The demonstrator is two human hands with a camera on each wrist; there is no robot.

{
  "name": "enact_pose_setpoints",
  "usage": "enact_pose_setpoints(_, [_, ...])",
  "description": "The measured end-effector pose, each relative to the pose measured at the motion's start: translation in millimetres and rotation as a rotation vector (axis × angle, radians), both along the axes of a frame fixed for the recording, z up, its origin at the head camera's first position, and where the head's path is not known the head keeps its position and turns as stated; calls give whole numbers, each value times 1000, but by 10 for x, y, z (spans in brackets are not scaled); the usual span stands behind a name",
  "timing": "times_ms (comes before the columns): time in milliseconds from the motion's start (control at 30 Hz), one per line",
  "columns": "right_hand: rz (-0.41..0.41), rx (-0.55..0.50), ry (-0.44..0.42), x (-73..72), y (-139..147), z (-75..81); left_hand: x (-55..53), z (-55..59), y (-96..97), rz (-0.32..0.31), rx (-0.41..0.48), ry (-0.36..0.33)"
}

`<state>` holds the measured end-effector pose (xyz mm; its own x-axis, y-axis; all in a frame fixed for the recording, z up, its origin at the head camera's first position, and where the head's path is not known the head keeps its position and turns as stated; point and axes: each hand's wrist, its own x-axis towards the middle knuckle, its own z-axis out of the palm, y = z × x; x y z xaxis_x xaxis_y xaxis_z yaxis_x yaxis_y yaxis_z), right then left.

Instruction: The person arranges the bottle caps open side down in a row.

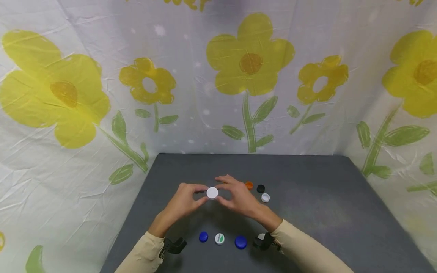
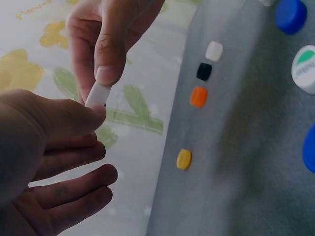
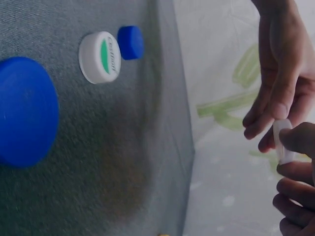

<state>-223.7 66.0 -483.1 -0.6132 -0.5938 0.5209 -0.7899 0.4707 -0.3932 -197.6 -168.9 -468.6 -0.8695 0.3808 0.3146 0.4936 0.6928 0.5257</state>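
White cap (image 1: 212,193) located in the air above the grey table (image 1: 317,220), between the two hands. It is a short disc, broadest across its round face; that flat face is turned toward the head camera, while both wrist views show it nearly edge-on, as a narrow strip. Left hand (image 1: 182,200): thumb and finger pinch the cap's left rim. Right hand (image 1: 240,198): thumb and forefinger grip the opposite rim. The cap sits at the fingertips, clear of both palms. Large blue cap (image 1: 240,242) rests on the table, nearer the wearer.
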Motion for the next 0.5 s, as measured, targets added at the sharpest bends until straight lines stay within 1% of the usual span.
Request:
enact_pose_setpoints(100, [-7, 45, -6, 5, -61, -59, -17, -61, -39, -6, -63, 49])
enact_pose_setpoints(200, [-21, 104, -14, 18, -124, -112, -35, -134, -81, -29, -112, 81])
enact_pose_setpoints(267, [-22, 152, -19, 21, -168, -155, -48, -196, -110, -50, -155, 87])
enact_pose_setpoints(367, [-21, 227, -34, 23, -232, -227, -66, -292, -152, -71, -226, 71])
enact_pose_setpoints(433, [-22, 264, -47, 23, -268, -280, -73, -349, -175, -75, -259, 59])
enact_pose_setpoints(500, [-19, 279, -56, 28, -297, -323, -75, -396, -188, -72, -280, 51])
